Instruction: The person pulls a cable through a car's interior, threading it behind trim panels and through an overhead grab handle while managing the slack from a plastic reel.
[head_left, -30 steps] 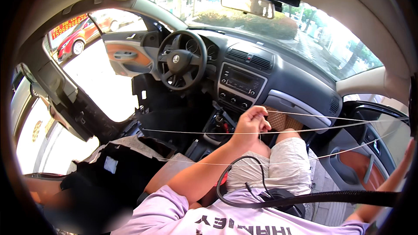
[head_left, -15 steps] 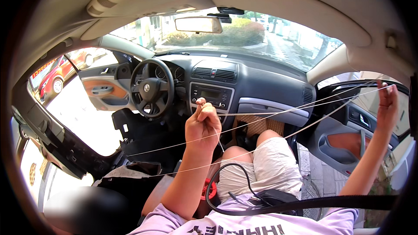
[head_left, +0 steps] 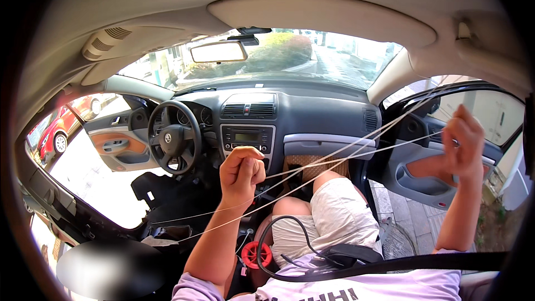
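Note:
I sit in a car's front passenger area. In front of the centre console, my left hand (head_left: 241, 174) is closed, fingers curled round a thin white string (head_left: 317, 163). The string runs rightward, taut, to my raised right hand (head_left: 463, 139), which is slightly blurred and also closed on it, near the open passenger door. More pale string lines stretch from the seat area at lower left, past my left forearm, up to the top of that door's frame. The strings cross in front of the glove box, and where they are fixed I cannot make out.
The steering wheel (head_left: 174, 138) is at left, with the dashboard (head_left: 323, 111) ahead. The driver's door (head_left: 120, 139) and passenger door (head_left: 440, 173) stand open. A red spoked round thing (head_left: 257, 255) is beside my thigh. A black cable (head_left: 261, 239) and black strap (head_left: 412, 262) cross my lap.
My view has shifted, so the dashboard sits lower and further left. My right hand has come down and inward, its fingers now curled in. My left hand has tightened into a fist.

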A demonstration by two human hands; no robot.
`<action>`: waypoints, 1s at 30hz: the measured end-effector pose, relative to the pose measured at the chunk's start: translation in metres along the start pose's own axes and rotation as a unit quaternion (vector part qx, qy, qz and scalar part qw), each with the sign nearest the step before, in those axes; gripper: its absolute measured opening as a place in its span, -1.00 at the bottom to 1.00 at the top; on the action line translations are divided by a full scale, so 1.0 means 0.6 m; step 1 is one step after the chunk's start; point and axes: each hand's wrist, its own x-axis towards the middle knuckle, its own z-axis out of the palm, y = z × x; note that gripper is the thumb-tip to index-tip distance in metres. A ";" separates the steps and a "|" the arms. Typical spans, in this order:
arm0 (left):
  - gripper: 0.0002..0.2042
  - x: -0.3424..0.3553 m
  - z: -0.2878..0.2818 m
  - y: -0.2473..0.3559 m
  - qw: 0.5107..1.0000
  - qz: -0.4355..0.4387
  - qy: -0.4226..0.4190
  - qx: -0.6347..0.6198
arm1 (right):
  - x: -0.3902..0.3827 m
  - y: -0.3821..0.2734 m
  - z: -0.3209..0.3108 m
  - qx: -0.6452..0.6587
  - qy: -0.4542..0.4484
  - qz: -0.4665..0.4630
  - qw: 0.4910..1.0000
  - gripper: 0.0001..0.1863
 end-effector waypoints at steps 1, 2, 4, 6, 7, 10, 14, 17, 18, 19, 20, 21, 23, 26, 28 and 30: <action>-0.85 0.001 0.007 -0.001 0.997 0.022 0.017 0.075 | 0.008 -0.019 0.014 -0.024 -0.011 -0.012 1.000 -0.60; -0.84 0.005 0.009 0.002 0.977 0.082 -0.019 0.198 | 0.009 -0.030 0.034 -0.047 -0.023 -0.024 0.998 -0.53; -0.79 0.026 0.021 0.006 0.881 0.209 -0.093 0.415 | 0.004 -0.030 0.057 -0.064 -0.051 -0.041 0.996 -0.48; -0.67 0.030 0.027 0.005 0.852 0.201 -0.133 0.464 | 0.000 -0.036 0.095 -0.053 -0.075 -0.046 0.995 -0.48; -0.69 0.036 0.040 0.007 0.841 0.202 -0.144 0.480 | -0.004 -0.037 0.104 -0.070 -0.096 -0.027 0.993 -0.52; -0.91 0.056 0.062 -0.001 0.823 0.236 -0.160 0.491 | -0.024 -0.023 0.143 -0.078 -0.107 -0.005 0.991 -0.60; -0.54 0.065 0.058 -0.014 0.827 0.261 -0.132 0.481 | -0.027 -0.035 0.174 -0.012 -0.139 -0.028 0.990 -0.57; -0.50 0.075 0.054 -0.020 0.823 0.292 -0.119 0.473 | -0.034 -0.070 0.184 0.214 -0.156 0.069 0.962 -0.45; -0.49 0.080 0.054 -0.020 0.822 0.297 -0.109 0.473 | -0.042 -0.079 0.185 0.323 -0.169 0.119 0.923 -0.43; -0.47 0.084 0.052 -0.021 0.822 0.301 -0.100 0.474 | -0.054 -0.086 0.194 0.475 -0.166 0.166 0.848 -0.42; -0.46 0.087 0.048 -0.027 0.825 0.299 -0.088 0.472 | -0.059 -0.101 0.192 0.617 -0.153 0.222 0.740 -0.38; -0.46 0.089 0.045 -0.041 0.830 0.298 -0.075 0.465 | -0.073 -0.115 0.190 0.726 -0.133 0.221 0.638 -0.33; -0.46 0.090 0.051 -0.046 0.852 0.279 -0.061 0.438 | -0.074 -0.166 0.181 0.910 -0.182 0.090 0.362 -0.33; -0.50 0.077 0.069 -0.068 0.891 0.238 -0.071 0.381 | -0.004 -0.265 0.142 0.948 -0.124 -0.039 0.292 -0.32; -0.54 0.060 0.073 -0.070 0.917 0.194 -0.068 0.341 | 0.017 -0.301 0.163 0.906 0.122 0.035 0.404 -0.40; -0.56 0.049 0.077 -0.073 0.930 0.172 -0.069 0.316 | 0.040 -0.305 0.200 0.761 0.268 0.122 0.578 -0.50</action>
